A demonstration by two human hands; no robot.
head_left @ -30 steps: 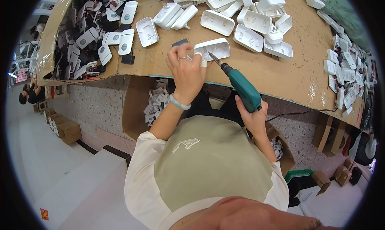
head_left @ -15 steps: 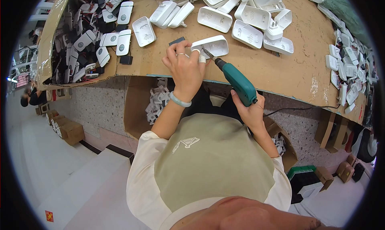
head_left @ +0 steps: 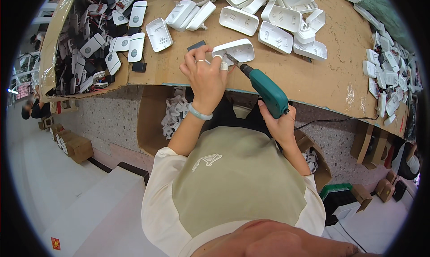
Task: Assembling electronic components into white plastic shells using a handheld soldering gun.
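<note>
My left hand [head_left: 204, 80] holds a white plastic housing [head_left: 242, 50] at its left end, fingers curled over the rim, close to the table's near edge. White wraps cover some fingertips. In my right hand [head_left: 281, 122] is the rear end of a green corded electric screwdriver [head_left: 268, 91]. Its metal tip points up and left into the open housing, near my left fingertips. What exactly the tip touches is too small to make out. A small dark block [head_left: 195, 46] lies just behind my left hand.
Several open white housings [head_left: 275, 37] are piled at the back. A cardboard box [head_left: 49, 73] at left holds white-and-black units [head_left: 92, 45]. More white parts [head_left: 385, 73] lie at right. The tool's cord [head_left: 336, 120] trails right. Below the table stands a box of small white parts [head_left: 174, 116].
Both hands, the housing and the screwdriver stay almost in place. The whole view has shifted very slightly. At the far right edge, a person's arm has come into view.
</note>
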